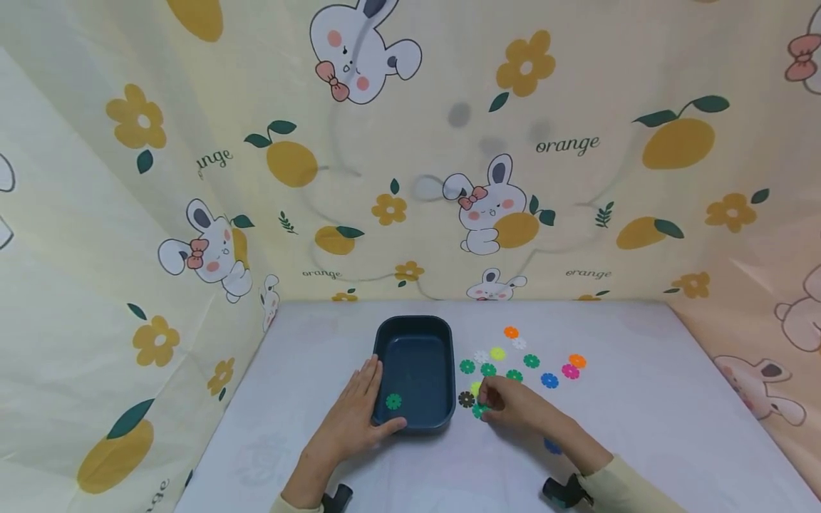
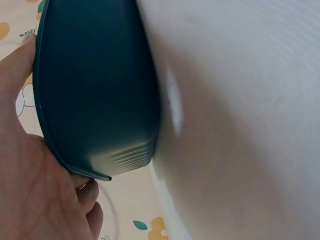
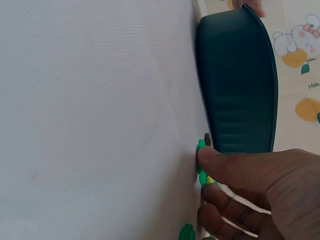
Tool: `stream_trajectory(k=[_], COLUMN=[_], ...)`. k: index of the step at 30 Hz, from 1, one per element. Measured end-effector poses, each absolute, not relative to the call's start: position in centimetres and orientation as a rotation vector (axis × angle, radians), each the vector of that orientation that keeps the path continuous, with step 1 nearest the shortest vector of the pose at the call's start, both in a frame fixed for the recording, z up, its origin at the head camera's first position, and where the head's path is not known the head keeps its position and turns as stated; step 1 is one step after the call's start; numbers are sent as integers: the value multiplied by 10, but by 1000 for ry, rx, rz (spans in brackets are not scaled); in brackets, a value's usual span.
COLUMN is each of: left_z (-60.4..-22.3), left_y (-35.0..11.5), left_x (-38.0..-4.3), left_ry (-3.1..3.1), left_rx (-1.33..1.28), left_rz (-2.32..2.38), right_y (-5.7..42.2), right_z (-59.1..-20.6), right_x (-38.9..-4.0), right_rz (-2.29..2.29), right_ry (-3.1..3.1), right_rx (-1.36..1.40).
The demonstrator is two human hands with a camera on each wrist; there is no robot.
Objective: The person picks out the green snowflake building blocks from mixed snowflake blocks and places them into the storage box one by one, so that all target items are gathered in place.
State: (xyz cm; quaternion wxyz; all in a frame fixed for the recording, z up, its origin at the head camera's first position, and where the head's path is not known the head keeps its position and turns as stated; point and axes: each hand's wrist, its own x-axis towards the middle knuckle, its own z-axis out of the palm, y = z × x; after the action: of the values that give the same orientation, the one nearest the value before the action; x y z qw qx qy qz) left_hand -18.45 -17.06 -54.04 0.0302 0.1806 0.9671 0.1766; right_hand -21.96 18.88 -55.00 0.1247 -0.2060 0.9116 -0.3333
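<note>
"What was the biggest thing there?"

"One patterned cloth, hanging behind one white table."

"And on the table?"

"One dark tub, upright, left of the scattered discs. Only one green disc lay in it, towards its near left corner, so I judged the work barely begun: the fifteen others I could see were outside, all to the right of the tub."

"How were the two hands?"

"The left hand steadied the tub, fingers straight along its left side, thumb spread out along the near end. The right hand had its fingers drawn in narrow, thumb and forefinger apparently pinching a second green disc close to the table, just right of the tub. Whether that disc was off the table, I couldn't tell."

"Give me the outside ones by colour."

"Five green, the pinched one included. Then two orange discs, two white discs, two yellow discs, two blue discs, one pink disc and one brown disc."

"Any doubts?"

"A few. One yellow was partly behind the right hand, and one blue lay well apart from the rest, partly covered by the right arm. More might have been hidden there."
</note>
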Motion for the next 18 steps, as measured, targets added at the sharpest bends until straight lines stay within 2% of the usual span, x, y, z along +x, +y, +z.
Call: stream_trajectory(k=[9,18], left_z=[-540,-539], left_y=[-169,-169], left_x=[-185,-184], left_ry=[2978,2980], left_rx=[556,550], left_rz=[528,525], right_y=[186,191], right_z=[-548,-547], right_x=[-221,-220], right_rz=[-929,-1011], right_ry=[2665,2574], right_rx=[-481,-657])
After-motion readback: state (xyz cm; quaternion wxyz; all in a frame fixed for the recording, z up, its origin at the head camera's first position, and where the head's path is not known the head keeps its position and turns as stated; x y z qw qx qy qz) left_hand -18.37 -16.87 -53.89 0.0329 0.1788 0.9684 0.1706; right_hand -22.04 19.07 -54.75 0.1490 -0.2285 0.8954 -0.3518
